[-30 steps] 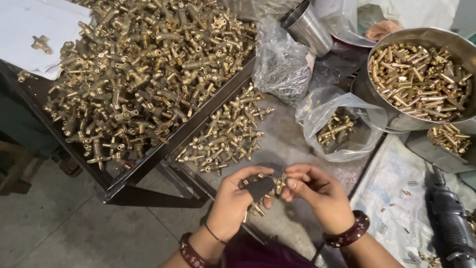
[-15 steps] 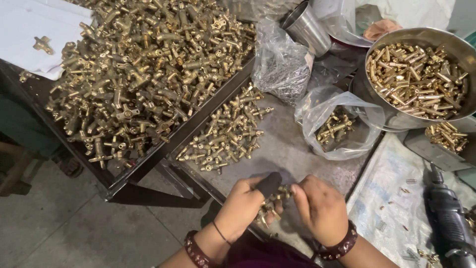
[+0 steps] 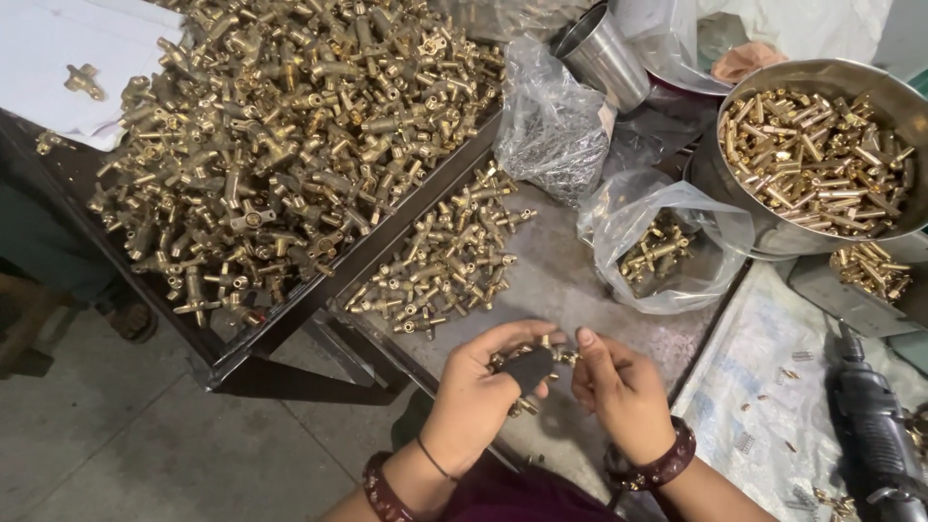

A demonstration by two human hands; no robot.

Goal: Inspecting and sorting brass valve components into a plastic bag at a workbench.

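left hand [image 3: 476, 398]: fingers closed round a brass fitting [image 3: 527, 372], dark thumb guard on
right hand [image 3: 619, 387]: fingertips pinching the fitting's end
where: above the bench [image 3: 570, 280], near the loose pile [image 3: 445, 256]
tip: probably keep the fitting steady and aligned

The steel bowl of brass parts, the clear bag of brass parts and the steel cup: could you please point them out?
steel bowl [image 3: 742, 215]: head view, outer wall.
clear bag [image 3: 619, 215]: head view, upper plastic.
steel cup [image 3: 607, 66]: head view, side wall.
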